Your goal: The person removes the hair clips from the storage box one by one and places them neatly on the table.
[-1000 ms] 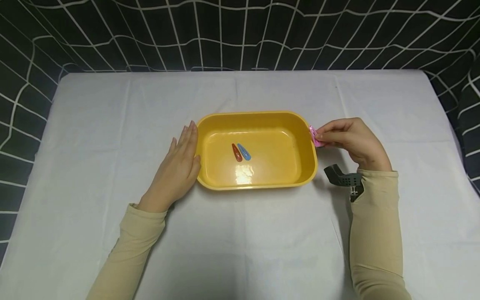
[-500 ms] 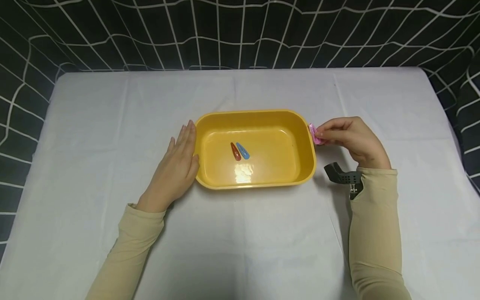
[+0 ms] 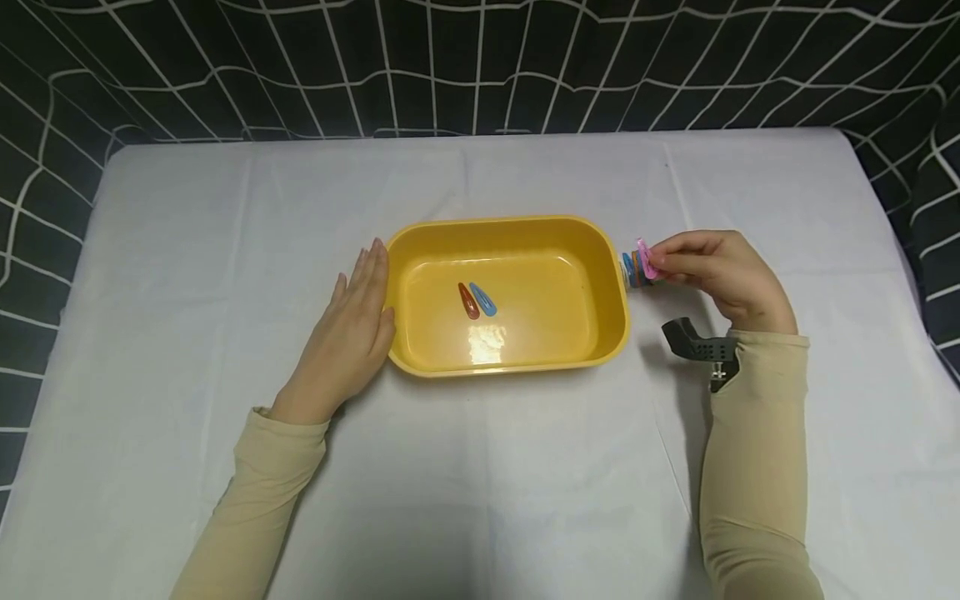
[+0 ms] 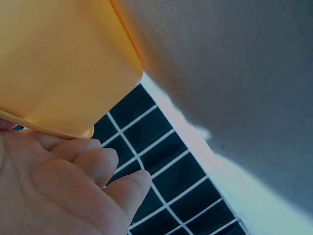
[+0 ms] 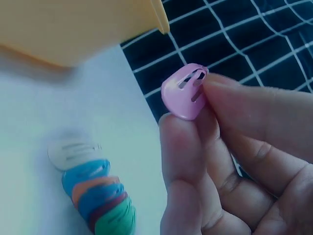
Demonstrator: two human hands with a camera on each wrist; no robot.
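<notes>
Thumb and fingertips of my right hand [image 3: 731, 275] pinch a pink snap hair clip [image 5: 183, 98], held up just right of the yellow tub [image 3: 555, 333]. Below it on the cloth, against the tub's right side, lies an overlapping row of snap hair clips [image 5: 100, 196] in white, blue, orange, dark red and green. The fingers of my left hand [image 3: 337, 342] lie straight along the tub's left rim; in the left wrist view they touch the rim from outside. Inside the tub, a red-brown hair clip [image 3: 468, 301] and a blue hair clip [image 3: 483, 299] lie side by side.
A white cloth [image 3: 480, 483] covers the table under the tub. Behind the table's far edge hangs a dark backdrop with a white grid net [image 3: 480, 75]. A black bracket [image 3: 697, 343] sticks out from the right sleeve at the wrist.
My right hand has shifted a little to the right with the pink hair clip, away from the tub's rim. The row of coloured clips beneath has come into sight. My left hand stays put.
</notes>
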